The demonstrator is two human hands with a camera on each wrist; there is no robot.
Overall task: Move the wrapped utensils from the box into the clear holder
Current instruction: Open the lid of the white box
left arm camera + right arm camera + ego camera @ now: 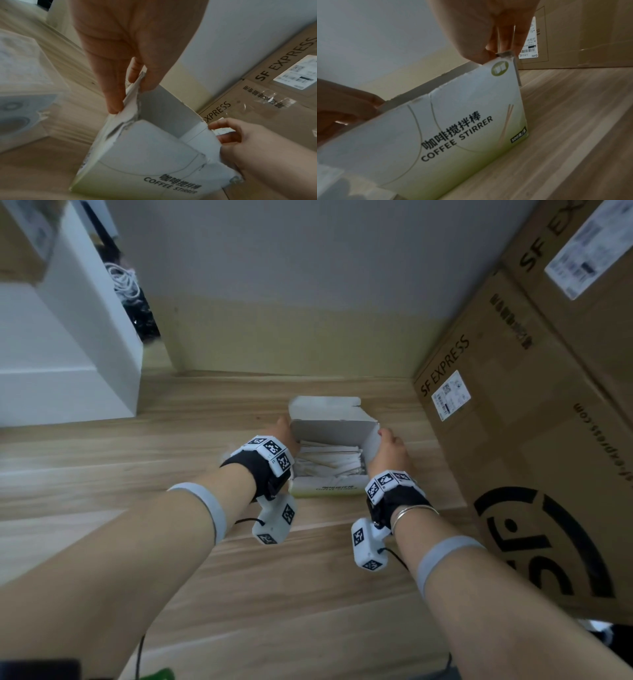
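Observation:
A white and green box (329,489) printed COFFEE STIRRER stands on the wooden floor with its lid flap up. Inside lie several paper-wrapped stirrers (329,462). My left hand (286,433) pinches the torn left edge of the box (132,102) between thumb and fingers. My right hand (388,446) pinches the box's right top corner (503,56) the same way. The box front (453,135) fills the right wrist view. No clear holder shows in any view.
Large brown SF EXPRESS cartons (534,412) are stacked close on the right. A white cabinet (68,364) stands at the left with cables (125,282) behind it. A wall (301,285) closes the back. Bare wooden floor (291,594) lies in front.

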